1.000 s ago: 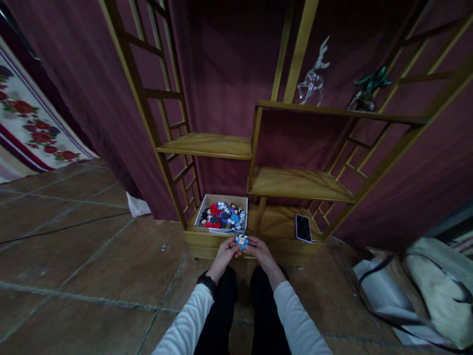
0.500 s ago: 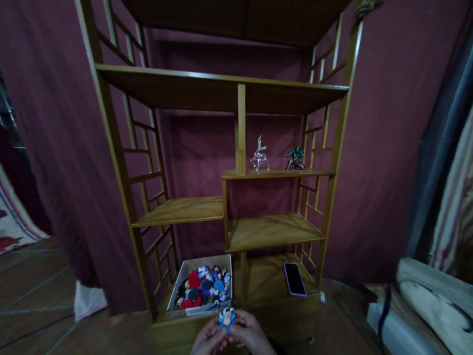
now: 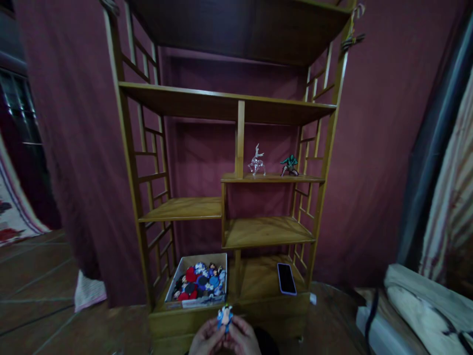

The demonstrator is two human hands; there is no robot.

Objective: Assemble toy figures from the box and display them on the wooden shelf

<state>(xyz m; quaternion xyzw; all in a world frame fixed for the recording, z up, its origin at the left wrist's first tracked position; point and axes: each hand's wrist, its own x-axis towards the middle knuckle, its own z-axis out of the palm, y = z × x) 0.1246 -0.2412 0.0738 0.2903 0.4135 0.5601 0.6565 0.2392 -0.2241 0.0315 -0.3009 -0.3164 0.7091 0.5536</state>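
Observation:
Between my two hands, low in the middle of the view, a small blue and white figurine (image 3: 225,317) is held upright. My left hand (image 3: 205,338) grips it from the left with closed fingers, and my right hand (image 3: 242,335) from the other side. Just beyond my hands, a shallow cardboard box (image 3: 204,303) sits on the lowest level of the wooden shelf, filled with several small figures in blue, red, white and black. The figurine's lower end is partly covered by my fingers.
A wooden shelf unit (image 3: 266,234) stands ahead. It bears a clear glass-like figure (image 3: 256,162), a dark green crouching figure (image 3: 290,165) and a phone (image 3: 286,279) lying at lower right. Dark red curtains (image 3: 373,172) hang behind. Pale bundles (image 3: 414,296) lie at the right.
The view has tilted up and drawn back slightly, so more of the shelf's top shows. Both hands still hold the figurine at about the same place.

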